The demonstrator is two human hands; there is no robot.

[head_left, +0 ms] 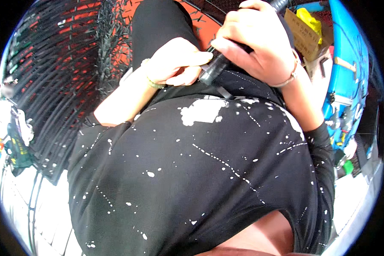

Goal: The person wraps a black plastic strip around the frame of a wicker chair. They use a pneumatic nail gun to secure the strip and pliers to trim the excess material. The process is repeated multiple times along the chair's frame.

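My right hand (254, 40) is wrapped around a thick black tube (215, 68) that runs down from the top edge toward my chest. My left hand (175, 62) sits just left of the tube's lower end, fingers curled and pinching a thin black strip (222, 91) that trails down over my shirt. Both hands work close together above my black, white-speckled shirt (200, 170), which fills most of the view. A bracelet shows on each wrist.
A black mesh grid with many cable-tie ends (68, 81) stands at the left over an orange-red surface. A cardboard box with a yellow item (305, 32) and a blue bin (350, 64) lie at the right. White tiled floor (34, 205) shows at the lower left.
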